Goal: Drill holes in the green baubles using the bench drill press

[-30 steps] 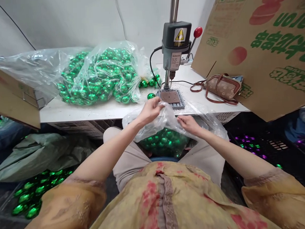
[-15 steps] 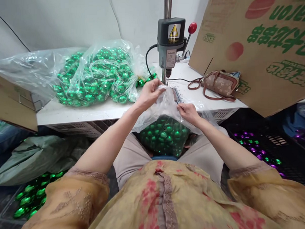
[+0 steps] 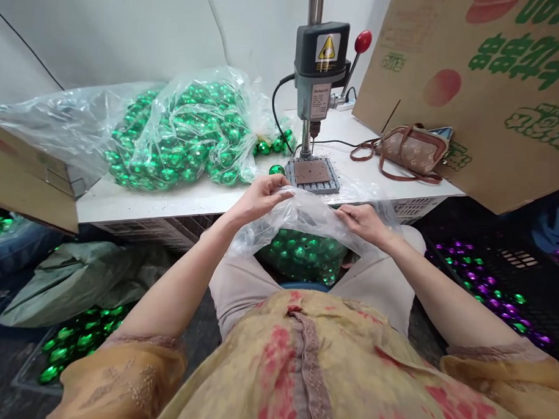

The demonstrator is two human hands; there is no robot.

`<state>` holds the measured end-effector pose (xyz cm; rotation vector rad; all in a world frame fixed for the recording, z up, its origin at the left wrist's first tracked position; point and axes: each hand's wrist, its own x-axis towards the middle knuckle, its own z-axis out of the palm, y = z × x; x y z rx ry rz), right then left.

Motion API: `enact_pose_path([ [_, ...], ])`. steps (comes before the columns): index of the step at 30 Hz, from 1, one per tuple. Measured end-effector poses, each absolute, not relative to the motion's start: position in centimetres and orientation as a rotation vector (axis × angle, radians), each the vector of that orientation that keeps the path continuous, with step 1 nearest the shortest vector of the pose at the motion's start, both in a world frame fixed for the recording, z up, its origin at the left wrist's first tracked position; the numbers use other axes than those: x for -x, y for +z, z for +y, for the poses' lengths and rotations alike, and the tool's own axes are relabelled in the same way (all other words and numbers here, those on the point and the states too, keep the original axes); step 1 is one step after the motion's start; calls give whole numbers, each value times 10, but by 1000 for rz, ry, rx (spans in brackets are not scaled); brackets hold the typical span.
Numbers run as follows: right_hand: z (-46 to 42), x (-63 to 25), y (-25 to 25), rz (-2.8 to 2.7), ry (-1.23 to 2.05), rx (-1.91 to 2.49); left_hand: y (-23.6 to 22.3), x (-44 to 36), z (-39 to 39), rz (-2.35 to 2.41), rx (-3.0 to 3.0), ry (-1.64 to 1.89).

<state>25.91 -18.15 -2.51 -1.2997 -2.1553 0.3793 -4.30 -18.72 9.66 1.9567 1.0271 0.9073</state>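
A clear plastic bag full of shiny green balls hangs between my knees, below the table's front edge. My left hand pinches the bag's upper film on the left. On the right, my right hand grips the film in closed fingers, a little lower. The film stretches between both hands. Just beyond them stands a small bench drill press, with a brown block on its base. A single green ball lies left of that base.
Large clear bags of green balls lie on the white table at left. A brown purse and a big cardboard box are at right. Crates with green and purple balls flank me on the floor.
My left hand has come down and left, away from the drill, with the bag's film. The hands are further apart, and the drill base and single ball now show.
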Motion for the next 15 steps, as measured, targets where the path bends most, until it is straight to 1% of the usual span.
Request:
enact_pose_path([
  [4,-180,-248,-20,-2153,494,1324,93,48,-188,1082,-1917,978],
  [6,-183,-244,-17,-2139,545,1321,92,51,-191,1119,-1922,956],
  [9,-198,-250,-15,-2113,627,1303,96,65,-207,1084,-2010,754],
  [11,-216,-262,-17,-2049,647,1305,100,86,-225,1024,-2048,587],
  [12,-228,-271,-21,-1983,634,1324,100,100,-235,1026,-2023,562],
  [13,-240,-281,-26,-1897,605,1358,98,115,-245,1063,-1949,620],
  [15,-268,-299,-40,-1640,506,1492,84,148,-262,1266,-1683,944],
])
